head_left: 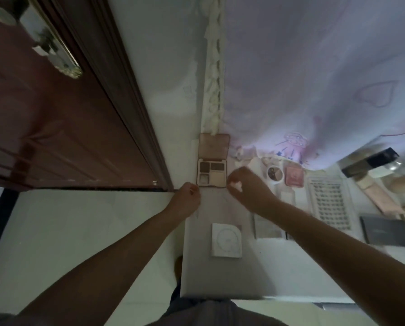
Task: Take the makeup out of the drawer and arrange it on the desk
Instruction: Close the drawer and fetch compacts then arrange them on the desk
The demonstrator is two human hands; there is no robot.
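Open rectangular brown eyeshadow palette at far left of white tabletop, lid propped upright. Left hand curled, just near-left of palette; contents cannot be told. Right hand curled, pinching small white object, just right of palette. Round white compact and pink square case further right.

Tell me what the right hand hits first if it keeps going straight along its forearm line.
Probably the open palette: the right hand points up-left toward its near right corner. Depth is unclear, so it may pass above it.
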